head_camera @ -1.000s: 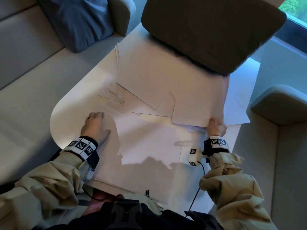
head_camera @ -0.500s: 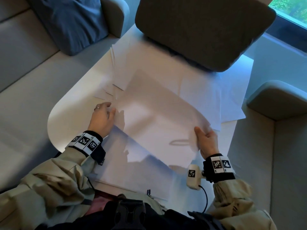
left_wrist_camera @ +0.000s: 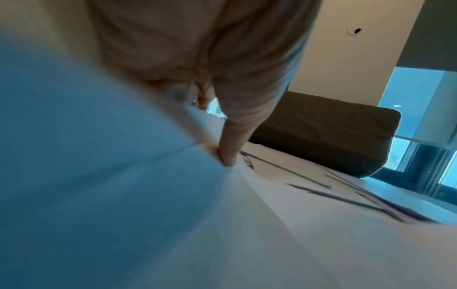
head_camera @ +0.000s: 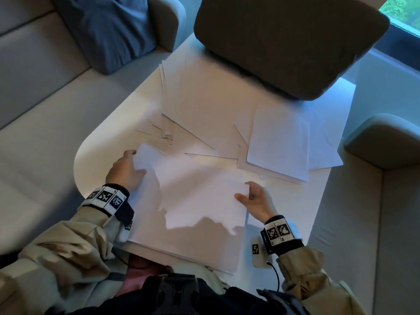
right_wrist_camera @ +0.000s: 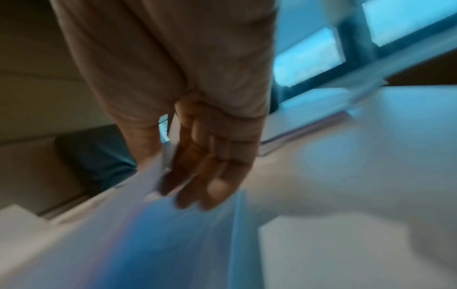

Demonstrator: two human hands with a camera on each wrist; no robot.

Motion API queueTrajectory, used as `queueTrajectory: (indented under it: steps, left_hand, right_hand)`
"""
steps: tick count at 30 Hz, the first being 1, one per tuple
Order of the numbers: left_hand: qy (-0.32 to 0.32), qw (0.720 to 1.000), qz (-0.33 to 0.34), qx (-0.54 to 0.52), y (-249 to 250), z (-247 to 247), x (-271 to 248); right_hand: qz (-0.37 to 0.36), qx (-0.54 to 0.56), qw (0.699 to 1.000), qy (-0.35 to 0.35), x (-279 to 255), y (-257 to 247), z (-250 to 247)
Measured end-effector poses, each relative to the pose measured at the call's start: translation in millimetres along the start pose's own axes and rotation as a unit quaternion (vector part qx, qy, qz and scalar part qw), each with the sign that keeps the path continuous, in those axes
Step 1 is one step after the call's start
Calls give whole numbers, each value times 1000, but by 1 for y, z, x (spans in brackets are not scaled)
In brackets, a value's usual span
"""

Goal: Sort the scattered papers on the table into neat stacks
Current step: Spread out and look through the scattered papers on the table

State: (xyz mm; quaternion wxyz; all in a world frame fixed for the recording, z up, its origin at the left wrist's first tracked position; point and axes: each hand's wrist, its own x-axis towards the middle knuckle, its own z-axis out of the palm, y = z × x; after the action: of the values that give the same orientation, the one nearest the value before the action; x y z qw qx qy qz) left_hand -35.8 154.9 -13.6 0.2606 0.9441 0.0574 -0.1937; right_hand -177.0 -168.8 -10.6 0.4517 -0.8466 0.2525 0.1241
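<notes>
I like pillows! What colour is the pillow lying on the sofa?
The pillow is dark blue, lying on the light grey sofa. The head view shows it best.

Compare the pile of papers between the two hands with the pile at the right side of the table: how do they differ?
The near pile lies close to the person, the right pile farther away. The left hand and right hand hold the near pile's edges; nothing touches the right pile. Shadow covers the near pile's lower part; the right pile is evenly lit. Both are white sheets.
</notes>
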Motion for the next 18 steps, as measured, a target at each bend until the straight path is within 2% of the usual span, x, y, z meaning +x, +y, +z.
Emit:
queueTrajectory:
  steps: [5,8,14,18]
  left_hand:
    - [-6,998,28,50,-12,-1,4]
    - [-30,994,62,84,-14,-2,11]
    - [-74,986,99,112,-17,-17,29]
    - [-100,980,119,122,-23,-27,37]
  right_hand:
    - [-83,-111,986,88,23,-28,9]
    - [-121,-134,981,74,46,-59,21]
    - [-120,-195,972,47,120,-108,58]
    - [-85,-278,956,36,144,-121,71]
